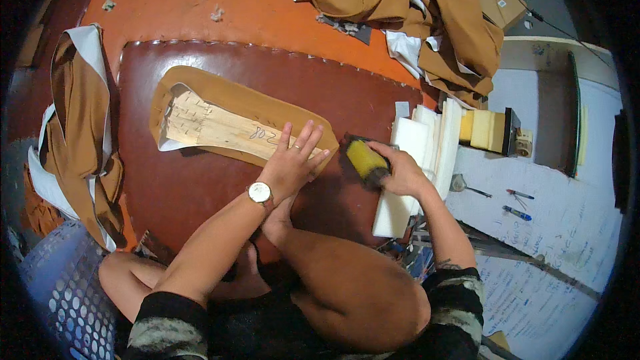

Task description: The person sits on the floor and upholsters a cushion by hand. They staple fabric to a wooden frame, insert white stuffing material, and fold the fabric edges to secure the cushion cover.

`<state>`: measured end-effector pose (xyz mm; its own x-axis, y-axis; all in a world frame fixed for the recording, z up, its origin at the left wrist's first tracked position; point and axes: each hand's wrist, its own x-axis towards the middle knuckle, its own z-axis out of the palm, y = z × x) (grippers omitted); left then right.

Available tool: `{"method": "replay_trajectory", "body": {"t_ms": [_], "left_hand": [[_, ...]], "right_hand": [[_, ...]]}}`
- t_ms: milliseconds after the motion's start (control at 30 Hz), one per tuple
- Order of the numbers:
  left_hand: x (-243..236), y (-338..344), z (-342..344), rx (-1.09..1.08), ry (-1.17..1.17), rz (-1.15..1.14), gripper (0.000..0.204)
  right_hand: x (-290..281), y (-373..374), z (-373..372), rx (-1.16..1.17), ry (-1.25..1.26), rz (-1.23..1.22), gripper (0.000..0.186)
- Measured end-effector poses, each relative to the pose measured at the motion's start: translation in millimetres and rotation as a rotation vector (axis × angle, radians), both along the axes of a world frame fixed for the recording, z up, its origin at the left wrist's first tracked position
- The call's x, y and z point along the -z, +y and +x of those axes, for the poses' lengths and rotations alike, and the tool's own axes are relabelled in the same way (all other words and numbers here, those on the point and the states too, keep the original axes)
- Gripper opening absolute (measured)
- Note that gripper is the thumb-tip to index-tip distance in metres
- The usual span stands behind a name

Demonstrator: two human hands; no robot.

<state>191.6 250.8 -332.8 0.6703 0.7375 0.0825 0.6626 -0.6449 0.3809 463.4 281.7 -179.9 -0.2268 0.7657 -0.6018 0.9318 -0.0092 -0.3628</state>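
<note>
Sitting over a dark red-brown mat [200,193] with a stitched edge, laid on an orange surface [187,0], I note the largest items first. Heaps of tan fabric pieces [413,0] lie at the far side, well apart from my hands, and a further bundle of tan and white pieces [80,133] hangs at my left, above a blue perforated basket [60,287].

On the mat lies a long tan leather piece [233,97], with a pale marked pattern board [213,127] set on top of it. A stack of white foam sheets [420,153] stands at the mat's right edge.

My left hand [290,163], with a wristwatch [260,193] on the wrist, lies flat and fully spread, fingers pressing the near end of the board and the leather under it. My right hand [400,172] is closed around a yellow roller [367,160], which rests on the mat just beside the leather piece's near end.
</note>
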Motion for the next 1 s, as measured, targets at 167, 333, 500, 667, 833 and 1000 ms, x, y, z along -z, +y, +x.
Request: {"method": "replay_trajectory", "body": {"t_ms": [167, 333, 500, 667, 833, 1000], "left_hand": [[2, 0, 1, -0.009, -0.010, 0.042, 0.050], [-1, 0, 0, 0.015, 0.018, 0.090, 0.050], [-1, 0, 1, 0.001, -0.040, 0.040, 0.048], [-29, 9, -25, -0.025, -0.276, -0.077, 0.042], [-60, 65, -142, -0.875, -0.780, 0.065, 0.028], [51, 62, -330, -1.076, -0.626, -0.643, 0.059]], "right_hand": [[-23, 6, -26, -0.350, -0.333, 0.184, 0.062], [-20, 20, -39, -0.566, -0.397, 0.199, 0.054], [-1, 27, -45, -0.677, -0.520, 0.205, 0.052], [-8, 60, -38, -0.487, -0.332, 0.150, 0.046], [59, 95, -1, -0.178, -0.469, 0.333, 0.053], [112, 35, -57, 0.162, 0.160, 0.419, 0.062]]}}
